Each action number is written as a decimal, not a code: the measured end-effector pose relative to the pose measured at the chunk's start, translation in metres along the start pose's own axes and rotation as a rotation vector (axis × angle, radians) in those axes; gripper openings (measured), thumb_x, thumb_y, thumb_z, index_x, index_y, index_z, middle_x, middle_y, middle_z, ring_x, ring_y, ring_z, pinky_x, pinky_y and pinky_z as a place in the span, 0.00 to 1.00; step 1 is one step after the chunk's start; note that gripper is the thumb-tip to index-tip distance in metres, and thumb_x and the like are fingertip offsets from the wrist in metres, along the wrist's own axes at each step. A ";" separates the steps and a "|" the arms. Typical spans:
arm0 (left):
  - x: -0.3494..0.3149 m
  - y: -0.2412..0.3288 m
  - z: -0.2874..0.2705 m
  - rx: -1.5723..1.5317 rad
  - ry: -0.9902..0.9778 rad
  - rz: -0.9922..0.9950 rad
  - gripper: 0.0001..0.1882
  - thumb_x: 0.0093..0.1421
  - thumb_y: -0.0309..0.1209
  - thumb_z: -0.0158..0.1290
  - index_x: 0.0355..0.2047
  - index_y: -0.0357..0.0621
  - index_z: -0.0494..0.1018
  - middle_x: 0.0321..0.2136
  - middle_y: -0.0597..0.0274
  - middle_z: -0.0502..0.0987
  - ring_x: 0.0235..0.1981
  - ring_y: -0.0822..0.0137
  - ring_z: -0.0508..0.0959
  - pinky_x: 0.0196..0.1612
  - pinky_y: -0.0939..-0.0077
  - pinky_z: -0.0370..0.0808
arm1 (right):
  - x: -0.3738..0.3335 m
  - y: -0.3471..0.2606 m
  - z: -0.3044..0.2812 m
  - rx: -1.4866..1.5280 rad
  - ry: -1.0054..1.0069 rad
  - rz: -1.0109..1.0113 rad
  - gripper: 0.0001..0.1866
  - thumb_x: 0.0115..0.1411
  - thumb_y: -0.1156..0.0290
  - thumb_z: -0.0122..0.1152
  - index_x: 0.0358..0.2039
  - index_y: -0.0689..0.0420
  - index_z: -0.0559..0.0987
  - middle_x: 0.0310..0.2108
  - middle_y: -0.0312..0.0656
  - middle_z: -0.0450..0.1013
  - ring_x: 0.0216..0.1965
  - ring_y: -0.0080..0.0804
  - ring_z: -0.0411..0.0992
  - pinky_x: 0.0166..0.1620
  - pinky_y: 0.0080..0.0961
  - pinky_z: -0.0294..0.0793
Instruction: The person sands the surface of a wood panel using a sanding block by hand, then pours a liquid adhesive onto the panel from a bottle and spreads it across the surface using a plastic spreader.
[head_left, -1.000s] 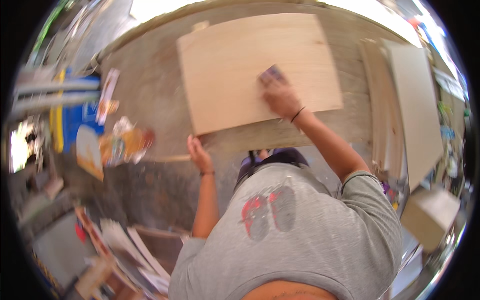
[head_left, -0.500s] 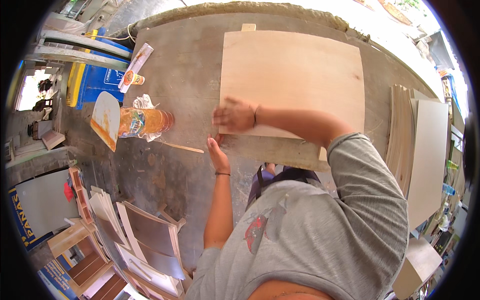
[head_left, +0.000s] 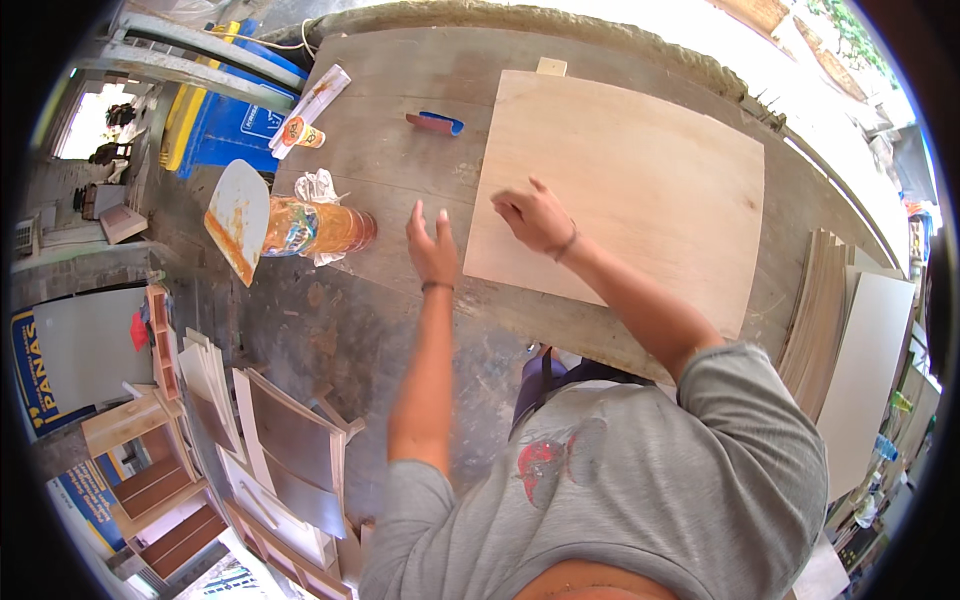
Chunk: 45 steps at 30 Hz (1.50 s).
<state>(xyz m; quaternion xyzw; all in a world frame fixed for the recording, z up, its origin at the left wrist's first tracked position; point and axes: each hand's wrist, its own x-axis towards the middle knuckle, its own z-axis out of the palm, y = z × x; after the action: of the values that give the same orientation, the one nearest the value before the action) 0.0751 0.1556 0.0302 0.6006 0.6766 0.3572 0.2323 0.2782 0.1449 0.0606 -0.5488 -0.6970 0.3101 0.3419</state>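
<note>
A large pale plywood sheet (head_left: 640, 190) lies flat on a grey workbench (head_left: 380, 310). My right hand (head_left: 535, 218) rests on the sheet's left part, fingers curled, with nothing visible in it. My left hand (head_left: 432, 245) hovers over the bare bench just left of the sheet's edge, fingers spread and holding nothing. A blue sanding block (head_left: 435, 122) lies on the bench beyond my left hand, apart from both hands.
An orange glue jar (head_left: 315, 228) lies on its side with a smeared scraper (head_left: 238, 215) and a crumpled rag. A tube (head_left: 312, 105) sits near blue crates (head_left: 225, 130). Boards (head_left: 850, 340) stack at the right; wooden panels (head_left: 280, 440) lean at lower left.
My right hand slid from the sheet's far right to its left part and no longer holds the sanding block, which now lies on the bench. My left hand lifted off the sheet's edge.
</note>
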 end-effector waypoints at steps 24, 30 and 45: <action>0.164 0.025 0.075 0.363 0.047 -0.113 0.31 0.49 0.55 0.56 0.43 0.42 0.73 0.40 0.47 0.77 0.44 0.55 0.76 0.47 0.61 0.71 | -0.107 -0.039 -0.093 0.119 0.036 -0.001 0.12 0.57 0.70 0.53 0.42 0.57 0.76 0.40 0.44 0.74 0.37 0.44 0.74 0.40 0.35 0.73; 0.183 0.011 0.092 0.345 -0.119 -0.283 0.32 0.54 0.58 0.49 0.39 0.37 0.76 0.44 0.46 0.75 0.45 0.51 0.76 0.50 0.62 0.69 | -0.132 -0.018 -0.103 0.194 0.145 0.132 0.11 0.57 0.70 0.54 0.41 0.57 0.76 0.38 0.45 0.75 0.37 0.43 0.74 0.41 0.35 0.73; -0.057 0.192 0.092 -1.227 -1.023 -0.380 0.14 0.62 0.36 0.48 0.44 0.42 0.69 0.40 0.61 0.77 0.39 0.69 0.77 0.38 0.76 0.72 | -0.144 0.030 -0.115 1.106 0.614 0.426 0.21 0.60 0.66 0.57 0.50 0.63 0.69 0.38 0.40 0.74 0.37 0.27 0.73 0.41 0.24 0.72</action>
<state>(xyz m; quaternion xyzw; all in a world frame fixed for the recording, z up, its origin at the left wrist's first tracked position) 0.2776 0.1232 0.1109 0.3304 0.2616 0.3000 0.8558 0.4121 0.0165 0.0824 -0.4817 -0.1826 0.5123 0.6872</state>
